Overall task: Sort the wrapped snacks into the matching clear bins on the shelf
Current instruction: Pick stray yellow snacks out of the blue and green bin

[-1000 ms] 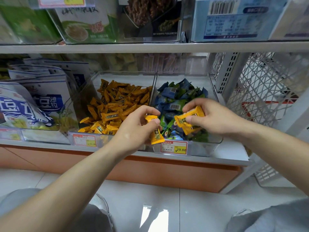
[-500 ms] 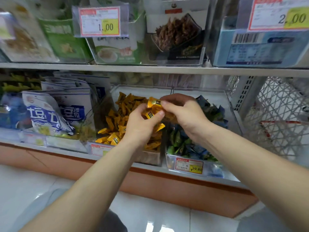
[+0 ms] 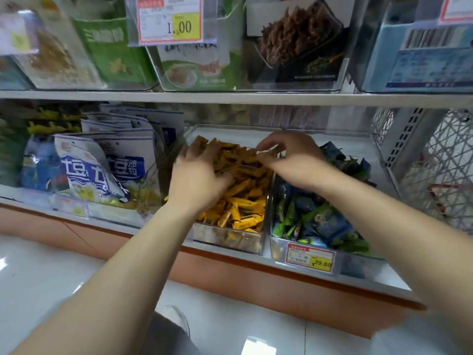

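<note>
Both hands have moved off the blue-green bin and over to the yellow one since a second ago, and the camera has tipped up, so more of the upper shelf shows.

Left hand (image 3: 198, 175) lies palm-down right on the heap of yellow snacks (image 3: 243, 201), fingers spread loosely over the wrappers; I honestly can't tell if it's got one pinched underneath. Right hand (image 3: 291, 156) is just to its right, hovering over the back of the same pile, with thumb and fingers curled close together. It's too blurry to say whether a wrapper sits between them.

Under both hands is the clear bin (image 3: 230, 239) holding the yellow pile, pretty full. Right beside it, under the right forearm, the second clear bin (image 3: 279, 249) holds the blue and green snacks (image 3: 320, 219), with a 29.80 price tag (image 3: 310, 257) on its front.

Off past the left hand are white and blue bags (image 3: 102, 167) leaning on the shelf. Above both hands, the upper shelf (image 3: 230, 97) carries boxed packets and a 1.00 tag (image 3: 170, 20).
</note>
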Action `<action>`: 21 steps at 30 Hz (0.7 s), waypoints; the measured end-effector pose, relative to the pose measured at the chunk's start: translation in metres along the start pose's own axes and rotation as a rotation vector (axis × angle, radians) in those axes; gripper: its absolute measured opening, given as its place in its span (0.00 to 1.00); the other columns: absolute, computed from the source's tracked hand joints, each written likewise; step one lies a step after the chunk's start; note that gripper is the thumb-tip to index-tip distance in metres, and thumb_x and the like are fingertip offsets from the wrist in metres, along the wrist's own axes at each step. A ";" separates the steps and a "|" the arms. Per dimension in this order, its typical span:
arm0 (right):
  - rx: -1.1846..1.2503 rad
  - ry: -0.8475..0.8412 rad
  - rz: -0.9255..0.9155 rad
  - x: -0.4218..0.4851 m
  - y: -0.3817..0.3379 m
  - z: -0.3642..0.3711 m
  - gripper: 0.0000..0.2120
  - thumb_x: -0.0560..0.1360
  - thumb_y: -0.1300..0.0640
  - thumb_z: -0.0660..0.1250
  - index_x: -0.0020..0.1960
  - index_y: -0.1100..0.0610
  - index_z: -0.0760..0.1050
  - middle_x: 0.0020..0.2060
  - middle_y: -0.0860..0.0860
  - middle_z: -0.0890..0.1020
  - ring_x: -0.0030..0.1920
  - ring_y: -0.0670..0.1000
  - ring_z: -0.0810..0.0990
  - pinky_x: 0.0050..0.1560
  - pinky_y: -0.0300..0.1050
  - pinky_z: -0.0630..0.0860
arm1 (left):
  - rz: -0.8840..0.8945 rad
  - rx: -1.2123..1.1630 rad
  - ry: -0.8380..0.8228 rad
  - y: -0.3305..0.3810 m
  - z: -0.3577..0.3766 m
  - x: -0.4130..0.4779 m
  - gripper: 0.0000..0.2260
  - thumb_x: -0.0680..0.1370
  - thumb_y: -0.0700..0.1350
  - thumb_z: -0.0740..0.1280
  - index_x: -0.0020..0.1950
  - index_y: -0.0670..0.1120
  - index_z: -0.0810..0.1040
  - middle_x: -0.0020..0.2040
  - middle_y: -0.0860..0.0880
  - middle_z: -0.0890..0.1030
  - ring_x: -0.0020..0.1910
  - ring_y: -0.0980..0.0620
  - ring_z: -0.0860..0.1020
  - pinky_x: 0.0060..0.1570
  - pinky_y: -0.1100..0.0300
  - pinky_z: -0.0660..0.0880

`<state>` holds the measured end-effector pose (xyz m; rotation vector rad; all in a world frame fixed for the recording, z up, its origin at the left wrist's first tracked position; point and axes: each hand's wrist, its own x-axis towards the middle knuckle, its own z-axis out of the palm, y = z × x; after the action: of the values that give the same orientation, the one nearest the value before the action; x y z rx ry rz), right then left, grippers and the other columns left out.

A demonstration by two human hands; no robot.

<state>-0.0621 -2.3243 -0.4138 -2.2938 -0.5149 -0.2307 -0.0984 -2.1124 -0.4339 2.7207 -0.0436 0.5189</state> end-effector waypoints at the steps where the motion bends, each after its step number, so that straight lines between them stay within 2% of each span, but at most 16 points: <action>1: -0.011 -0.035 -0.045 -0.010 0.006 -0.010 0.01 0.74 0.47 0.70 0.44 0.40 0.79 0.44 0.36 0.81 0.47 0.40 0.79 0.44 0.37 0.73 | 0.070 -0.010 0.023 0.011 0.002 -0.006 0.26 0.74 0.57 0.68 0.72 0.53 0.72 0.71 0.43 0.72 0.69 0.41 0.70 0.67 0.49 0.69; 3: -0.055 -0.142 -0.133 -0.032 0.016 -0.024 0.04 0.75 0.47 0.68 0.42 0.43 0.79 0.40 0.38 0.82 0.44 0.38 0.79 0.43 0.39 0.74 | 0.149 -0.126 -0.064 0.032 0.010 -0.022 0.21 0.76 0.55 0.67 0.68 0.51 0.76 0.64 0.47 0.78 0.63 0.46 0.76 0.61 0.52 0.74; 5: -0.073 -0.311 -0.175 -0.050 0.021 -0.027 0.05 0.77 0.50 0.67 0.43 0.42 0.78 0.41 0.38 0.82 0.45 0.37 0.79 0.46 0.40 0.73 | 0.177 -0.193 -0.177 0.048 0.022 -0.036 0.17 0.79 0.53 0.64 0.67 0.48 0.76 0.61 0.47 0.80 0.60 0.48 0.77 0.59 0.51 0.74; 7: -0.156 -0.479 -0.212 -0.062 0.027 -0.021 0.06 0.79 0.51 0.65 0.51 0.45 0.80 0.50 0.41 0.82 0.52 0.41 0.78 0.55 0.44 0.73 | 0.193 -0.212 -0.194 0.055 0.029 -0.043 0.16 0.80 0.52 0.63 0.66 0.47 0.77 0.60 0.47 0.80 0.59 0.47 0.77 0.58 0.51 0.74; 9: -0.329 -0.635 -0.265 -0.068 0.032 -0.016 0.13 0.81 0.47 0.60 0.61 0.48 0.79 0.60 0.45 0.78 0.62 0.46 0.73 0.63 0.46 0.70 | 0.211 -0.221 -0.194 0.055 0.029 -0.044 0.19 0.79 0.54 0.66 0.67 0.48 0.76 0.60 0.49 0.80 0.59 0.49 0.77 0.58 0.51 0.74; 10: -0.409 -0.691 -0.270 -0.070 0.033 -0.016 0.16 0.82 0.44 0.57 0.65 0.45 0.77 0.64 0.44 0.75 0.64 0.46 0.70 0.65 0.46 0.68 | 0.221 -0.213 -0.203 0.054 0.028 -0.044 0.21 0.77 0.55 0.68 0.67 0.49 0.75 0.61 0.50 0.80 0.59 0.51 0.77 0.58 0.52 0.74; 13: -0.600 -0.735 -0.279 -0.074 0.040 -0.028 0.20 0.80 0.37 0.52 0.67 0.38 0.74 0.62 0.38 0.74 0.64 0.46 0.68 0.64 0.48 0.68 | 0.217 -0.195 -0.215 0.050 0.029 -0.046 0.24 0.75 0.54 0.70 0.69 0.51 0.72 0.62 0.52 0.79 0.61 0.52 0.76 0.60 0.51 0.75; 15: -0.641 -0.736 -0.270 -0.079 0.047 -0.040 0.19 0.80 0.37 0.53 0.64 0.37 0.76 0.58 0.36 0.74 0.61 0.45 0.68 0.61 0.48 0.69 | 0.214 -0.191 -0.218 0.049 0.030 -0.046 0.24 0.75 0.55 0.70 0.70 0.52 0.71 0.63 0.52 0.78 0.62 0.52 0.75 0.60 0.51 0.75; 19: -0.694 -0.743 -0.237 -0.087 0.052 -0.062 0.17 0.78 0.36 0.56 0.61 0.35 0.77 0.57 0.31 0.73 0.61 0.40 0.65 0.61 0.47 0.70 | 0.215 -0.211 -0.233 0.045 0.031 -0.044 0.25 0.75 0.56 0.70 0.71 0.53 0.71 0.63 0.53 0.78 0.62 0.51 0.75 0.59 0.50 0.75; 21: -0.752 -0.719 -0.250 -0.085 0.048 -0.067 0.16 0.78 0.36 0.57 0.59 0.36 0.78 0.55 0.32 0.75 0.60 0.41 0.67 0.61 0.47 0.70 | 0.215 -0.217 -0.230 0.045 0.031 -0.044 0.25 0.75 0.57 0.70 0.70 0.53 0.71 0.63 0.53 0.78 0.62 0.52 0.75 0.59 0.50 0.75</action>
<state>-0.1186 -2.4276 -0.4257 -3.0226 -1.2485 0.3718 -0.1334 -2.1672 -0.4607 2.5606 -0.4300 0.2392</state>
